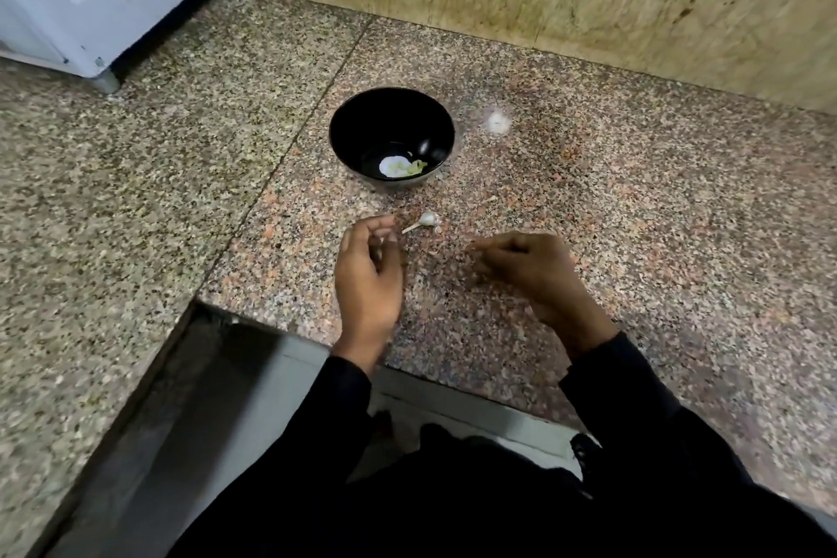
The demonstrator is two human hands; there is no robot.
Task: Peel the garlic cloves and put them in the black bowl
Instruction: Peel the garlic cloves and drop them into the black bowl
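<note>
Head view: the black bowl [392,136] sits on the granite counter [589,213], pale peeled bits lying inside. A garlic piece [425,221] with its stem lies just in front of the bowl. Left hand [369,272] hovers beside it, fingers loosely curled, possibly pinching something small. Right hand [525,263] is blurred; its grip is unclear.

Speckled granite countertop [611,204], pink-grey, fills centre and right of frame; a dark seam runs diagonally through it from upper centre toward lower left. Black bowl [392,136] stands on it at centre. Just below the bowl lies a small garlic piece with a stem [425,221], with pale skin scraps [437,230] beside it. A blurred white spot [497,121], unidentifiable, sits right of the bowl.
</note>
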